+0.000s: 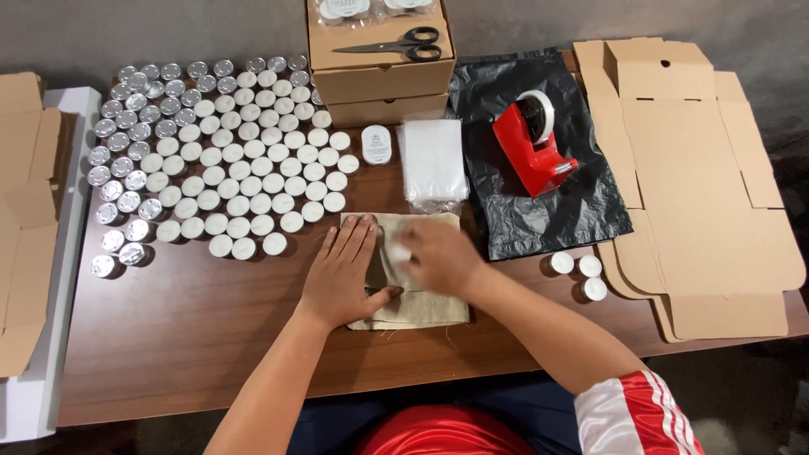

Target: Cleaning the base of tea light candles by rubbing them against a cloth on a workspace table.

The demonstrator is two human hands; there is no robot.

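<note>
— Dozens of tealight candles [223, 160] crowd the far-left part of the tabletop [185, 337], right?
— Yes, round white wax in thin metal cups, packed in rows. Three more tealights [578, 274] sit near the right edge beside flat cardboard box blanks [708, 168].
— And near the front edge?
— A beige cloth pouch [421, 307], coarse weave, rectangular, its long axis running from the front edge toward the far edge. The left hand [344, 274] lies flat on it, fingers spread. The right hand [438, 257] is curled around a small white candle [398, 253] at the pouch.
— Anything close behind it?
— A stack of clear plastic bags [432, 160], a red tape dispenser [531, 143] on a black plastic bag [548, 202], and scissors [396, 44] on stacked boxes [381, 63].
</note>
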